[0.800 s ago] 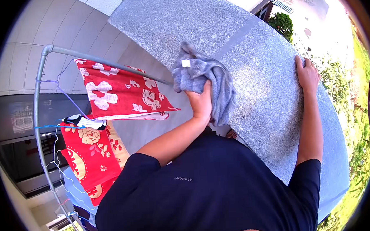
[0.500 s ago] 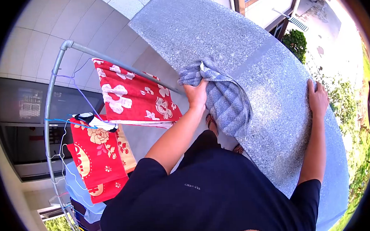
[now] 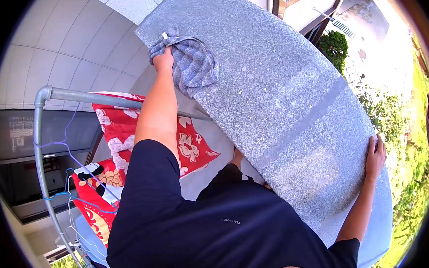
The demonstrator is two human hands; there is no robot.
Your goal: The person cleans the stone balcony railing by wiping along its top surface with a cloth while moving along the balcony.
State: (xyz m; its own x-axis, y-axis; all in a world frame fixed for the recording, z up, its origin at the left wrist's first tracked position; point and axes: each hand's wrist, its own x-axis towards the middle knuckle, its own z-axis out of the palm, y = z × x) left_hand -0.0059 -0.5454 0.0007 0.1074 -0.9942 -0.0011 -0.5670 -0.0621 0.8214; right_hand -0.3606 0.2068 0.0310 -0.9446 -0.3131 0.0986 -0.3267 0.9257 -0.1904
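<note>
My left hand point(image 3: 164, 62) is closed on a bunched grey-blue towel point(image 3: 194, 63) with a ribbed texture and a small white tag. The towel lies at the far left end of a curved, speckled grey stone ledge point(image 3: 269, 83), partly hanging over its inner edge. My left arm is stretched far forward. On the right, my right hand point(image 3: 376, 156) rests on the outer rim of the same ledge, its fingers extended and holding nothing.
A metal pipe rack point(image 3: 91, 96) stands at left, carrying a red flowered cloth point(image 3: 188, 144), socks point(image 3: 89, 172) and other laundry. Cords are tied to it. Plants point(image 3: 335, 49) grow beyond the ledge. A tiled wall point(image 3: 72, 59) closes off the far left.
My left hand has slid the towel forward and left along the ledge toward its far end. My right hand still rests on the outer rim. My body has leaned forward, shifting the view.
</note>
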